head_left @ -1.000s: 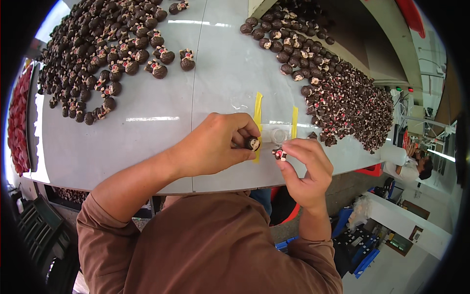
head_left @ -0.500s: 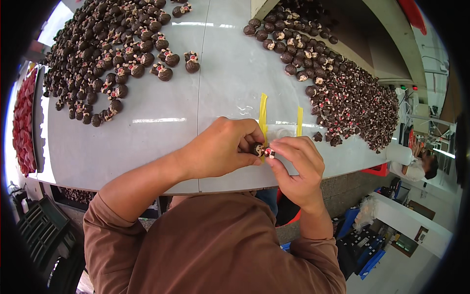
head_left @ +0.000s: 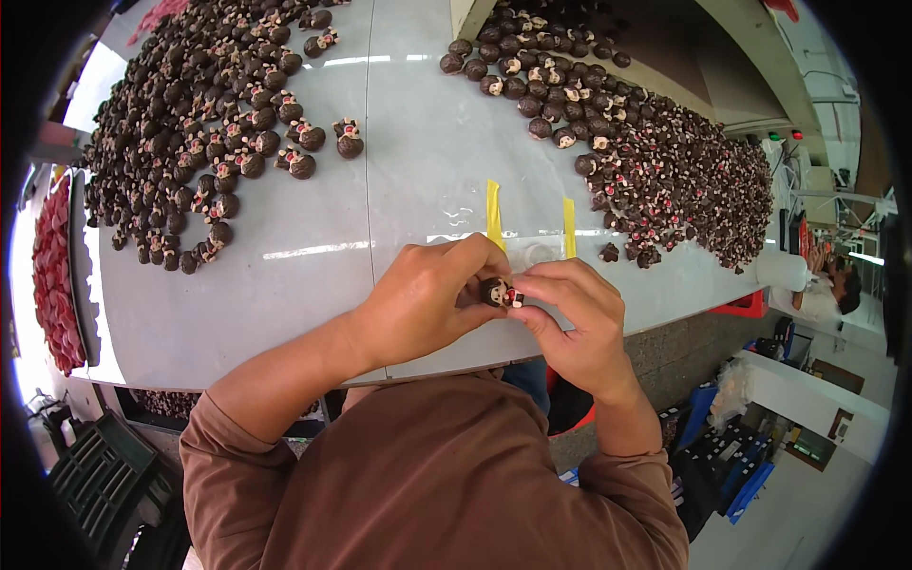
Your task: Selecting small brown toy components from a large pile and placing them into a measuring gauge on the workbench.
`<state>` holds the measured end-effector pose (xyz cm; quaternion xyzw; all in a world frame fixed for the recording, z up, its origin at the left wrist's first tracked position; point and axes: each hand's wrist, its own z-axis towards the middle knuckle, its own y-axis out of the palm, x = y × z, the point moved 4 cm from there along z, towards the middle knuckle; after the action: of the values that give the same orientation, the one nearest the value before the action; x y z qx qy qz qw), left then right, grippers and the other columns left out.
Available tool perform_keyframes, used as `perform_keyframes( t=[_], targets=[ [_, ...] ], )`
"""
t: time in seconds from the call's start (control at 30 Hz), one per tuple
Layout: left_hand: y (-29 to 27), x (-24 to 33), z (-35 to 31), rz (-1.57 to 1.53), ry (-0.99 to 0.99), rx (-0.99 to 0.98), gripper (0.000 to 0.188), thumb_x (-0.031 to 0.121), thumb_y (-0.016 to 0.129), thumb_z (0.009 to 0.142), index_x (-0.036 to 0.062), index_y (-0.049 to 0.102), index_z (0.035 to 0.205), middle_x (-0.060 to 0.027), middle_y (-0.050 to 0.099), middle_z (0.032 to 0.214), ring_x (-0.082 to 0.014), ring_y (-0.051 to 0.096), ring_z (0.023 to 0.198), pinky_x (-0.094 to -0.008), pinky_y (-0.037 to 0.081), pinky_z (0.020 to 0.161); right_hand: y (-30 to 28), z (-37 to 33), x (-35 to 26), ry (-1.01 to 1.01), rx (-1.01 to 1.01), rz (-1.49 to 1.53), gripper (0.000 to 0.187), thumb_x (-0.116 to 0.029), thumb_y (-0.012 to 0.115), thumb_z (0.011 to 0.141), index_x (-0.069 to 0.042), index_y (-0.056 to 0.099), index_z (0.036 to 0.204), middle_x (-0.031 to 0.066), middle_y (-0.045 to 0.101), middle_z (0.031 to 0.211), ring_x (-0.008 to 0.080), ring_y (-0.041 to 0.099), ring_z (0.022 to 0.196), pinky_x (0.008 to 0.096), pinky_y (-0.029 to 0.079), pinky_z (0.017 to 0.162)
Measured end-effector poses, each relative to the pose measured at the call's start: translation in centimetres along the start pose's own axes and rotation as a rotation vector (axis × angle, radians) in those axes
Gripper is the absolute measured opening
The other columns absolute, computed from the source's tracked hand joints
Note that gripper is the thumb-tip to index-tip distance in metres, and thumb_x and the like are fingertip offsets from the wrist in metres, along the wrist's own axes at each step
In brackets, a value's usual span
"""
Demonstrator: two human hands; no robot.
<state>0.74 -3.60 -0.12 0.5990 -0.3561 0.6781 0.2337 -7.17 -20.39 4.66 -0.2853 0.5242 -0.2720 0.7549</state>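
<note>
In front of my chest, over the table's near edge, my left hand (head_left: pixel 427 296) pinches the small dark-brown doll head (head_left: pixel 492 291) of a figurine, its pale face turned up. My right hand (head_left: pixel 581 323) grips a small doll body (head_left: pixel 515 297) in red, white and black between thumb and fingers. Head and body meet between my fingertips; whether they are joined cannot be seen. Two strips of yellow tape (head_left: pixel 494 217) are stuck to the table just beyond my hands, with a clear round thing (head_left: pixel 542 254) between them, partly hidden by my fingers.
A large heap of figurines with heads and bodies (head_left: pixel 190 133) covers the table's far left. At the right lie loose doll heads (head_left: pixel 532 87) and a dense pile of small bodies (head_left: pixel 684 180). A tray of red pieces (head_left: pixel 59 285) stands far left. Another person (head_left: pixel 836 290) is at far right.
The doll head and body have come together between my fingers; before, a small gap showed between them. The view has shifted slightly, moving the table and piles within it.
</note>
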Motion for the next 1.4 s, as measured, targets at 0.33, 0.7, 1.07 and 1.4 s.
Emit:
perform_keyframes(
  t=[0.33,0.7,1.07,1.4],
  targets=[
    [0.0,-0.5,0.0,0.228,0.119,-0.001,0.037,0.021,0.095,0.070,0.0065,0.070,0.093,-0.0052,0.068,0.075,-0.0211,0.065,0.060,-0.0339,0.054,0.058,-1.3,-2.7,1.9,0.218,0.120,0.112,0.036,-0.008,0.088,0.085,0.001,0.067,0.112,0.0107,0.077,0.099,0.0168,0.072,0.086,0.0291,0.056,0.079],
    [-0.5,0.9,0.2,0.509,0.437,0.280,0.040,0.027,0.094,0.056,0.0099,0.061,0.070,-0.0027,0.056,0.057,-0.0260,0.055,0.049,-0.0355,0.045,0.049,-5.4,-8.6,5.6,0.382,0.391,-0.005,0.012,0.001,0.070,0.098,0.004,0.068,0.109,0.0080,0.072,0.091,0.0122,0.067,0.080,0.0261,0.054,0.076],
    [-2.7,0.1,0.9,0.638,0.328,0.396,0.041,0.022,0.092,0.056,0.0099,0.054,0.065,-0.0035,0.055,0.054,-0.0266,0.053,0.045,-0.0363,0.044,0.046,-5.3,-6.0,6.3,0.276,0.378,-0.422,0.015,-0.005,0.076,0.093,-0.001,0.074,0.108,0.0100,0.069,0.083,0.0196,0.062,0.067,0.0336,0.050,0.060],
    [-5.1,-0.4,2.6,0.986,0.321,0.560,0.039,0.029,0.091,0.064,0.0090,0.059,0.072,-0.0058,0.056,0.058,-0.0279,0.057,0.052,-0.0397,0.046,0.050,-4.0,-5.0,8.1,0.540,0.386,-0.723,0.040,-0.039,0.074,0.096,-0.005,0.064,0.077,0.0135,0.071,0.072,0.0378,0.069,0.065,0.0486,0.052,0.060]
  ],
)
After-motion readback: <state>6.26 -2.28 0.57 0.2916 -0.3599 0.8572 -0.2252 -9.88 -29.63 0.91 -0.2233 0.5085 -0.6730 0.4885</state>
